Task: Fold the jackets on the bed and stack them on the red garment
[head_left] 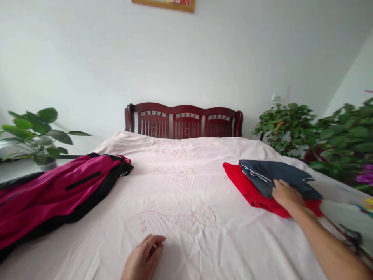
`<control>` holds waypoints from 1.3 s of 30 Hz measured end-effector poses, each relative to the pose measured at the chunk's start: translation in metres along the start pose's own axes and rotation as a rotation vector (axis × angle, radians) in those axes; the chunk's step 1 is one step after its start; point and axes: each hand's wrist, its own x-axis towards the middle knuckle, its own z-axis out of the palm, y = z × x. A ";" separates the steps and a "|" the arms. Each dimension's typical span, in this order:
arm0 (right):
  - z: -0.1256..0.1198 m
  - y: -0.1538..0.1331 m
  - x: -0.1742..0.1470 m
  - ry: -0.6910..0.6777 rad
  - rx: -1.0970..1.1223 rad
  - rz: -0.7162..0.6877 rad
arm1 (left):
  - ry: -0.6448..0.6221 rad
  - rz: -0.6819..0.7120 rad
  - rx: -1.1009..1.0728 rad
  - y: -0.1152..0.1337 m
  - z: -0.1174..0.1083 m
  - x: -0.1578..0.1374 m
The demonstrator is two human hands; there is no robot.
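My right hand reaches over the folded dark grey garment with white piping. Its fingers are bent and pressed together on the cloth near the piping. Under that garment lies a folded red garment, partly covered. My left hand is low in the middle, just over the pale bedspread. The fingers curl loosely, with a gap between thumb and fingers and nothing held in them. Across the left side of the bed a magenta and black zip jacket is spread out.
A dark red wooden headboard stands at the far end against a white wall. A leafy potted plant is on the left. Bushy plants crowd the right side. Part of a picture frame hangs above.
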 end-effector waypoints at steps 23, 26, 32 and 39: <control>0.076 -0.256 -0.180 -0.214 0.139 -0.431 | 0.040 0.056 0.022 -0.001 -0.001 -0.004; 0.073 -0.259 -0.179 -0.226 0.185 -0.398 | 0.023 0.071 0.031 0.001 -0.003 -0.006; 0.068 -0.260 -0.177 -0.282 0.228 -0.352 | 0.084 0.101 0.190 -0.011 -0.025 -0.003; 0.066 -0.258 -0.174 -0.277 0.280 -0.337 | 0.315 -0.219 0.720 -0.048 -0.065 0.008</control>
